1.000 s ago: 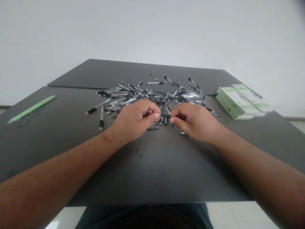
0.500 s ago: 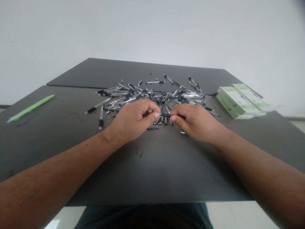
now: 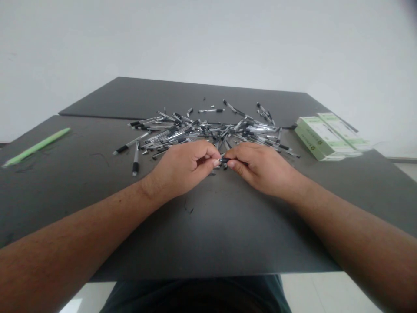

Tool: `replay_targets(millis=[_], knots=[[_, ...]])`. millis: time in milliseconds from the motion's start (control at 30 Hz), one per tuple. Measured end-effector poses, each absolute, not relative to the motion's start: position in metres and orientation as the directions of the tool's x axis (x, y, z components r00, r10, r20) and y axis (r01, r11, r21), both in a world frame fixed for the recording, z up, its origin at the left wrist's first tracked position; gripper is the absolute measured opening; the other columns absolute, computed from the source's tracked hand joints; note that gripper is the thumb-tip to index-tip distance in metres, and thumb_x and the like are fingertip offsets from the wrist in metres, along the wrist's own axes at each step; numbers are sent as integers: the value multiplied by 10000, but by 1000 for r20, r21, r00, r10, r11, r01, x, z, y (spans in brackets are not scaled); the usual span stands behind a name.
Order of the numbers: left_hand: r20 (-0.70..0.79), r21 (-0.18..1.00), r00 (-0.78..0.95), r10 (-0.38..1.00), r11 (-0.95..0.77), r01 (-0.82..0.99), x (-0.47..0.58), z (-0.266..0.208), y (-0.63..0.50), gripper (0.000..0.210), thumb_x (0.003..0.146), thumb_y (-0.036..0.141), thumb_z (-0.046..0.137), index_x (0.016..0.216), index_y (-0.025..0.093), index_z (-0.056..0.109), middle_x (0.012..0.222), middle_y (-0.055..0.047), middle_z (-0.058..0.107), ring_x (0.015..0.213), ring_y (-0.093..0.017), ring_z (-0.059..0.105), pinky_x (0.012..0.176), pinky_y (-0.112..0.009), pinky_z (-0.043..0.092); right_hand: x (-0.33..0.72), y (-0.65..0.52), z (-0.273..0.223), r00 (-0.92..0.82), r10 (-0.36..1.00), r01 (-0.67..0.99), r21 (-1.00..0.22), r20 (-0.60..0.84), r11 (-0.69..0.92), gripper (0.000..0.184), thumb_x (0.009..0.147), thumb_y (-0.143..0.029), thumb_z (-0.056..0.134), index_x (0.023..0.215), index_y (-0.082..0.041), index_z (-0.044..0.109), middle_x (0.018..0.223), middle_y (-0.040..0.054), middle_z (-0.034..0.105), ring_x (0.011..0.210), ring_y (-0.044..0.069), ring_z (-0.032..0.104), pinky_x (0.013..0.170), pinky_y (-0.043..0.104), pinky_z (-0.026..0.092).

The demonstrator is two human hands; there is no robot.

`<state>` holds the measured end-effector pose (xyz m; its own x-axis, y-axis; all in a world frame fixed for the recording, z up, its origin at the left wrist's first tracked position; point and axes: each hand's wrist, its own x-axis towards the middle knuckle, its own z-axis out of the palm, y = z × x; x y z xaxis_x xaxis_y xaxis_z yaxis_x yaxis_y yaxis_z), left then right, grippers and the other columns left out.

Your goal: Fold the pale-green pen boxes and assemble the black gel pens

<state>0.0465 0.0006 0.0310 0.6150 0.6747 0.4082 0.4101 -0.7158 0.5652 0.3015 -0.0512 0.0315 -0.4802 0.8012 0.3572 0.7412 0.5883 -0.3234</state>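
Observation:
Between my two hands is a pen [image 3: 224, 160] with a black grip and a small silvery tip, held level over the table. My left hand [image 3: 192, 164] pinches the tip end between thumb and forefinger. On the black grip, my right hand [image 3: 257, 167] is closed with thumb and forefinger; the rest of the pen is hidden in that hand. Just beyond the hands spreads a pile of clear pen parts with black grips [image 3: 172, 132], several of them crossing one another.
Two green and white boxes [image 3: 325, 139] lie at the right of the dark table [image 3: 215, 234]. A long light-green pen-shaped object [image 3: 37, 147] rests at the far left. A loose pen barrel [image 3: 136, 160] lies left of the pile. A white wall stands behind.
My right hand has shifted left, closer to my left hand, so less of the black grip shows between them. The view has tilted slightly.

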Motion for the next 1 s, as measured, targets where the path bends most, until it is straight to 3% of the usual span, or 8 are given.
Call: replay_targets(millis=[167, 533, 1000], knots=[[405, 573, 606, 684, -707, 415, 47, 32, -1, 118, 1004, 315, 689, 971, 253, 783, 882, 10, 818, 797, -182, 745, 755, -316, 525, 300, -52, 34, -473, 807, 751, -317, 354, 579, 220, 1128, -299, 582, 1167, -220, 783, 1061, 89, 829, 1005, 265, 757, 898, 358, 533], [395, 712, 479, 784, -590, 380, 45, 20, 6, 120, 1019, 348, 713, 1047, 253, 782, 941, 1, 875, 874, -212, 822, 751, -328, 589, 310, -49, 38, -410, 802, 788, -273, 435, 551, 109, 1032, -245, 665, 1077, -239, 764, 961, 50, 789, 883, 240, 691, 830, 344, 499], [411, 660, 497, 764, -626, 416, 44, 23, 5, 106, 1019, 352, 738, 1021, 256, 782, 941, 5, 862, 870, -207, 809, 763, -325, 571, 311, -45, 34, -443, 816, 769, -311, 372, 559, 184, 1080, -263, 585, 1084, -232, 766, 1013, 81, 820, 933, 262, 718, 852, 356, 520]])
